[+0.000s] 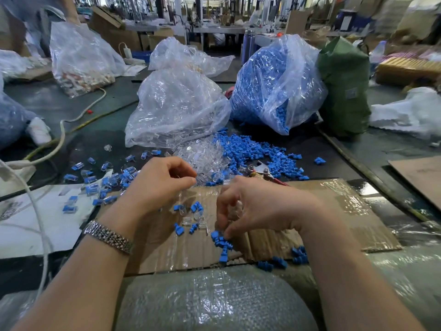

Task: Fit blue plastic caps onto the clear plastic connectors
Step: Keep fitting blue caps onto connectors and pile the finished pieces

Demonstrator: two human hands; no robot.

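Observation:
My left hand (162,180), with a metal watch on its wrist, hovers at the near edge of the pile of clear plastic connectors (202,156). Its curled fingers and thumb pinch what looks like a clear connector. Lower down over the cardboard sheet (334,211), my right hand (257,206) points its fingers downward. Its fingertips pinch a blue cap from a small cluster of blue caps (223,244), and clear pieces show inside its curled fingers. A larger heap of loose blue caps (253,149) lies behind it. Several capped connectors (105,180) are scattered to the left.
A clear bag of connectors (176,106) and a bag of blue caps (274,84) stand behind the piles, with a green bag (343,91) to the right. Red-handled pliers (262,172) lie by the blue heap. White cables (59,139) run along the left. Bubble wrap (214,302) covers the near edge.

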